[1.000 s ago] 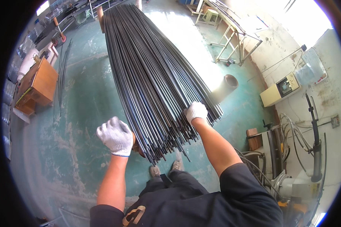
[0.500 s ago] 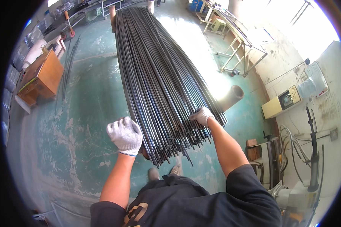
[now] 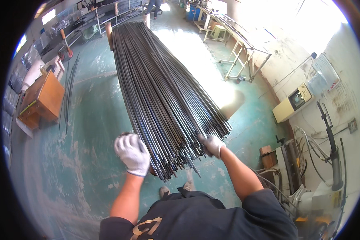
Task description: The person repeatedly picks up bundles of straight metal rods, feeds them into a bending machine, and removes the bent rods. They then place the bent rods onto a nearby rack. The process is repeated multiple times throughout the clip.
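A long bundle of dark metal rods [image 3: 156, 92] stretches away from me, its uneven near ends before my body. My right hand [image 3: 213, 146], in a pale knit glove, is closed at the right part of these ends. It grips a rod [image 3: 183, 94] that runs slantwise over the top of the others; motion blurs the fingertips. My left hand [image 3: 133, 155], gloved too, is curled at the bundle's near left edge. It appears to clasp the top of a brown post, mostly hidden beneath the glove, with a bit of dark rim showing past the fingers.
Brown upright posts [image 3: 109, 37] flank the bundle. A wooden desk [image 3: 48, 98] and loose rods [image 3: 69, 92] on the floor are to the left. Along the right wall are a metal-frame bench [image 3: 238, 44], a cream control box [image 3: 293, 103] and a machine with hoses [image 3: 304, 160]. Far off, a person [image 3: 153, 8] stands.
My right hand has come nearer and slightly left with the rod end. My left hand stays at the near left corner. The view has tilted up, bringing in the distant person's legs.
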The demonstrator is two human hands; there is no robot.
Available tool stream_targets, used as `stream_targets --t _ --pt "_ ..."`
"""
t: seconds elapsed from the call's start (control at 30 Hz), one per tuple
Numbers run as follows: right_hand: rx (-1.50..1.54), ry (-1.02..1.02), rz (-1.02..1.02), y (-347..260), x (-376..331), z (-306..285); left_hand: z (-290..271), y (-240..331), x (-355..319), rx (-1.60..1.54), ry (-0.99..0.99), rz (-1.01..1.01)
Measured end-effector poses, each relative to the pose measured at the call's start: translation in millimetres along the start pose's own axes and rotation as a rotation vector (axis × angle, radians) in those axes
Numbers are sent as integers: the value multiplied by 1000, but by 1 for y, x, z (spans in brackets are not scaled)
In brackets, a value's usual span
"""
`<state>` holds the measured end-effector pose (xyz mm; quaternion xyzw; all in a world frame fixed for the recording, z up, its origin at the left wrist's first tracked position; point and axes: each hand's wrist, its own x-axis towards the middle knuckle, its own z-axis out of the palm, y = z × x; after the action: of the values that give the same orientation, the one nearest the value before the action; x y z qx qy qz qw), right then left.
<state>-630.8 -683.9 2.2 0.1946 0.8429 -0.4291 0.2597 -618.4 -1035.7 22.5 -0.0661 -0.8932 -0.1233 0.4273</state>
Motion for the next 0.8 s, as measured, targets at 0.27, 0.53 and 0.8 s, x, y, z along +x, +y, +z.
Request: stream_targets --t 0.27,0.53,0.8 --pt "-234 140 195 199 -185 84 77 116 -128 -1267 -951 -884" --pt "-317 443 467 305 -488 168 132 151 -85 -1965 -1192 -1750" --pt "-480 928 530 310 -433 220 59 196 -103 -1718 -1181 -1915"
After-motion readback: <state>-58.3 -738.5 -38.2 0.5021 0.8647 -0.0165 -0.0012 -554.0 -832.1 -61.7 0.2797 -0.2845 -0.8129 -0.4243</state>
